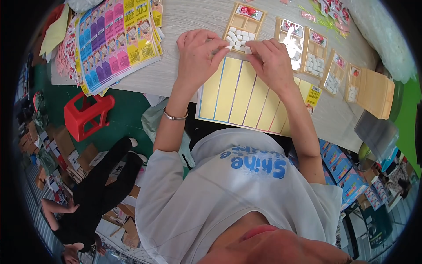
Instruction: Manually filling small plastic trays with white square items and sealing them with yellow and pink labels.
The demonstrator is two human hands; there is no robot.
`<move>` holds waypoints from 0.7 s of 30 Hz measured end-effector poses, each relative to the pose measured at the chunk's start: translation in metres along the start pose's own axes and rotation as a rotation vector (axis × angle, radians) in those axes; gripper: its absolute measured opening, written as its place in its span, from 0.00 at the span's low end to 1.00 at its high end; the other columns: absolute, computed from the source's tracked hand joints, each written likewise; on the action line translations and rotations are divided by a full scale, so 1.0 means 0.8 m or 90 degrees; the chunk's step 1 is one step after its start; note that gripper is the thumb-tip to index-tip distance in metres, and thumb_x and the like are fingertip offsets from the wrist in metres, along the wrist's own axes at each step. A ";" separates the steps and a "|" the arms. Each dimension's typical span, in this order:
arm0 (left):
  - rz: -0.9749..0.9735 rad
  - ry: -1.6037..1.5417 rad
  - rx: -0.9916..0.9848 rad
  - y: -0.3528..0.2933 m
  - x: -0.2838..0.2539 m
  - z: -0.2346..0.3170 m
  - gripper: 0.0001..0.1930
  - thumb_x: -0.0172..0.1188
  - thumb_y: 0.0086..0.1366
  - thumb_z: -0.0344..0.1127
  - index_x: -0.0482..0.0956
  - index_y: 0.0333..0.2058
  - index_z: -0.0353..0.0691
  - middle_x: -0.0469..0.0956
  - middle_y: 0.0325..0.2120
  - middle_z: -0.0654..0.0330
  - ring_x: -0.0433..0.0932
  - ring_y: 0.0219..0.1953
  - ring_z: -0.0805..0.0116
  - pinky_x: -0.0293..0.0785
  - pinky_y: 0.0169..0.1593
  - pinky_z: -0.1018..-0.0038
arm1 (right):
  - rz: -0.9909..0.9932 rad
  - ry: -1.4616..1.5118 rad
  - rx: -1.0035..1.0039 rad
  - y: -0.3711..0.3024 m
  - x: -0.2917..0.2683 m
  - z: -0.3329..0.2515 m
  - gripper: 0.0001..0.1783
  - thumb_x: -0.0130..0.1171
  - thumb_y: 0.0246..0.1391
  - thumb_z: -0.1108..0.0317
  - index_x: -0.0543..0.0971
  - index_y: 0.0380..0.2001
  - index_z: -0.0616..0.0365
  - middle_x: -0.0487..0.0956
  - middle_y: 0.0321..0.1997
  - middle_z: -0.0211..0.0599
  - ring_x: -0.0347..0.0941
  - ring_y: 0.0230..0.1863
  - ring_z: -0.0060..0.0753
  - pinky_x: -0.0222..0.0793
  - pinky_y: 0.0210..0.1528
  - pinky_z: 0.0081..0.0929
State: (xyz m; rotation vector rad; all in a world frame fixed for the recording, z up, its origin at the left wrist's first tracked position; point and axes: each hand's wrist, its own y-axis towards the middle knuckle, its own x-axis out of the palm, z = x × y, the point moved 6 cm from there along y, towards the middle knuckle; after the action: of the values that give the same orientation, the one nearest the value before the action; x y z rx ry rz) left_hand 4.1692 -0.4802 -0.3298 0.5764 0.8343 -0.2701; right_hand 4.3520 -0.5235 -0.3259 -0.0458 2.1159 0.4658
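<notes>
A light tan compartment tray (238,21) lies on the table between my hands. Small white pillow-shaped pieces (240,36) fill its near part, and a picture of red fruit shows at its far end. My left hand (196,55) pinches a white piece at the tray's near left corner. At the near right corner, the thumb and forefinger of my right hand (273,59) are closed round another white piece. Under my wrists lies a pale yellow sheet (233,92) with coloured lines, overhanging the table edge.
Several similar trays (314,64) with white pieces stand to the right, beside an empty-looking tan tray (373,90). Printed colourful sheets (116,44) are stacked at left. A clear plastic bag (382,35) sits far right. A red stool (83,115) and another person (94,189) are at left.
</notes>
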 end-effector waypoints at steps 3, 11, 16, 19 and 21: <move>0.013 0.010 -0.008 0.000 0.004 0.000 0.06 0.71 0.57 0.39 0.87 0.33 0.49 0.79 0.36 0.69 0.74 0.49 0.64 0.57 0.61 0.61 | -0.001 0.026 0.051 0.000 0.002 0.001 0.07 0.70 0.49 0.69 0.85 0.34 0.52 0.79 0.30 0.28 0.75 0.36 0.36 0.70 0.43 0.34; 0.064 0.036 -0.053 0.001 0.000 -0.006 0.07 0.71 0.57 0.38 0.89 0.35 0.49 0.81 0.34 0.69 0.75 0.47 0.67 0.58 0.58 0.64 | 0.063 -0.006 0.001 -0.002 0.005 -0.002 0.06 0.70 0.50 0.69 0.85 0.33 0.52 0.80 0.30 0.28 0.75 0.36 0.35 0.70 0.42 0.33; 0.057 0.019 -0.050 0.007 0.006 0.000 0.08 0.72 0.56 0.38 0.88 0.35 0.49 0.81 0.35 0.69 0.75 0.46 0.66 0.60 0.57 0.65 | 0.050 -0.004 0.015 -0.004 0.002 0.005 0.06 0.70 0.49 0.70 0.85 0.33 0.52 0.79 0.31 0.28 0.75 0.37 0.35 0.71 0.42 0.33; 0.039 0.005 -0.059 0.005 0.011 -0.004 0.08 0.72 0.57 0.37 0.88 0.37 0.48 0.82 0.35 0.69 0.76 0.45 0.67 0.61 0.57 0.65 | 0.044 -0.004 -0.008 -0.003 -0.001 0.003 0.06 0.71 0.48 0.70 0.85 0.32 0.52 0.79 0.31 0.28 0.75 0.37 0.35 0.71 0.42 0.32; 0.035 0.007 -0.045 0.000 0.018 -0.005 0.09 0.71 0.57 0.37 0.88 0.38 0.49 0.81 0.36 0.69 0.76 0.45 0.66 0.60 0.58 0.63 | 0.048 -0.005 -0.015 -0.005 -0.006 0.002 0.06 0.71 0.48 0.71 0.85 0.32 0.52 0.78 0.30 0.28 0.74 0.37 0.35 0.70 0.41 0.32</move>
State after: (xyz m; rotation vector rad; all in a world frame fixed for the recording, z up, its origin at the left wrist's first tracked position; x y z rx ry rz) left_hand 4.1757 -0.4777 -0.3428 0.5340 0.8338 -0.1862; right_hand 4.3564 -0.5275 -0.3242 0.0219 2.1099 0.5354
